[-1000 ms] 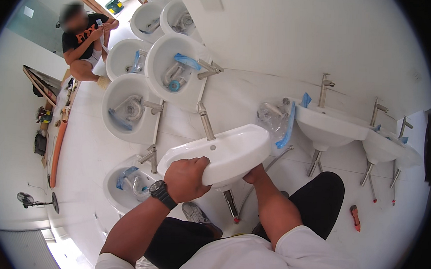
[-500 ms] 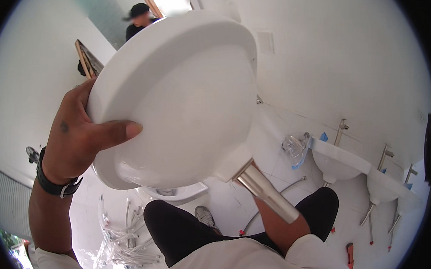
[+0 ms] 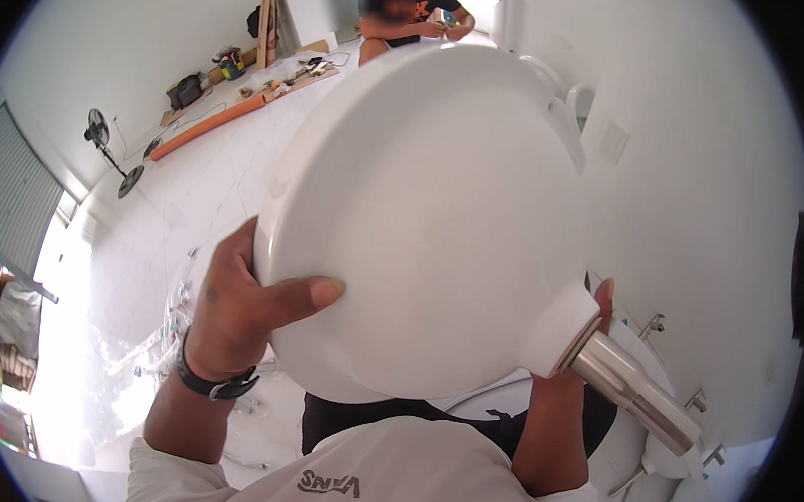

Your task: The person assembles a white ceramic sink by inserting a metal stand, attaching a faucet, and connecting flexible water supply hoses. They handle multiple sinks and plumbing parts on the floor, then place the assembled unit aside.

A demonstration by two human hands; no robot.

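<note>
A large white washbasin (image 3: 421, 225) is lifted in front of me, tilted with its smooth underside towards me. My left hand (image 3: 244, 306) clasps its left rim, the thumb lying on the underside. A shiny metal drain pipe (image 3: 640, 391) sticks out from the outlet at the basin's lower right. My right hand (image 3: 605, 303) holds the basin beside that outlet; its thumb shows, while the other fingers are hidden behind the ceramic.
Other basins with metal drains (image 3: 673, 456) stand at the lower right by the wall. Plastic-wrapped hoses (image 3: 176, 316) lie on the floor at left. Farther off are a standing fan (image 3: 103, 135), a long orange tube (image 3: 208, 127) and a crouching person (image 3: 423, 20).
The basin and both hands have moved right in the picture, and the drain pipe with them. The view has swung, so more of the room's left side and the crouching person show.
</note>
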